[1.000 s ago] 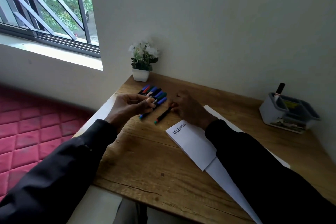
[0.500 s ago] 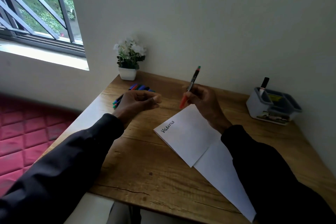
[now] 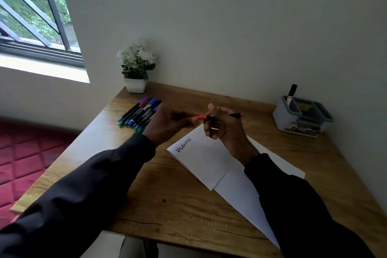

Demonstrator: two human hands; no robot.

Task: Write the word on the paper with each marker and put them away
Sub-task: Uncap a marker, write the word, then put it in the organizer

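Over the desk, both hands hold one marker level. My right hand (image 3: 222, 126) grips the dark barrel of the orange marker (image 3: 235, 115), whose green end points right. My left hand (image 3: 167, 121) pinches the marker's orange cap (image 3: 200, 117) at its left end. Just below lies the white paper (image 3: 201, 159), folded, with "Victoria" written in black near its top left corner. A bunch of several markers (image 3: 140, 114) lies on the wood to the left, partly hidden by my left hand.
A grey organizer (image 3: 303, 118) with one black marker (image 3: 291, 92) standing in it sits at the back right by the wall. A small white pot of flowers (image 3: 135, 69) stands at the back left corner. The wooden desk (image 3: 178, 205) drops off to a red mat on the left.
My right hand lifted the orange marker from the desk, raised it upright, then turned it level. My left hand left the bunch of markers and closed on the cap.
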